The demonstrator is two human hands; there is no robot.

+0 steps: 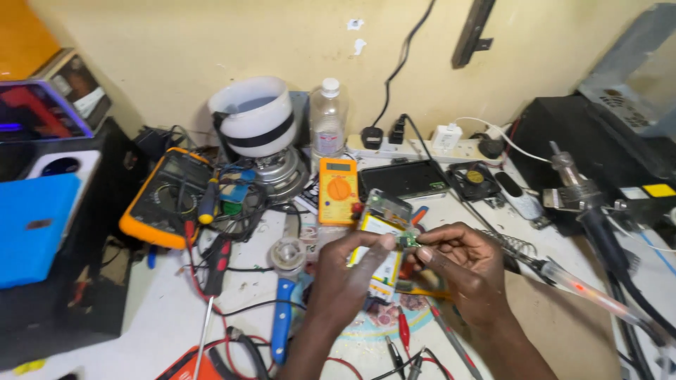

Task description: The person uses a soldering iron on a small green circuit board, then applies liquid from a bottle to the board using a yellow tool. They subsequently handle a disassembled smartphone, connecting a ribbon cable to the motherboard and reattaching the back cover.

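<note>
My left hand (pixel 345 274) and my right hand (pixel 461 264) meet over the middle of the bench, fingertips pinching a tiny green circuit board (pixel 407 240) between them. Just behind the fingers lies an opened phone (pixel 380 225) with a yellow-and-white battery showing. A small orange multimeter (pixel 338 190) lies just beyond it. Both forearms enter from the bottom edge.
A larger orange-edged multimeter (pixel 163 198) sits at left with tangled test leads. A white lamp (pixel 255 127), a clear bottle (pixel 328 116) and a power strip (pixel 422 146) stand at the back. A soldering iron (pixel 563 276) and hot-air handle (pixel 588 204) lie at right. A blue-handled tool (pixel 282 317) lies in front.
</note>
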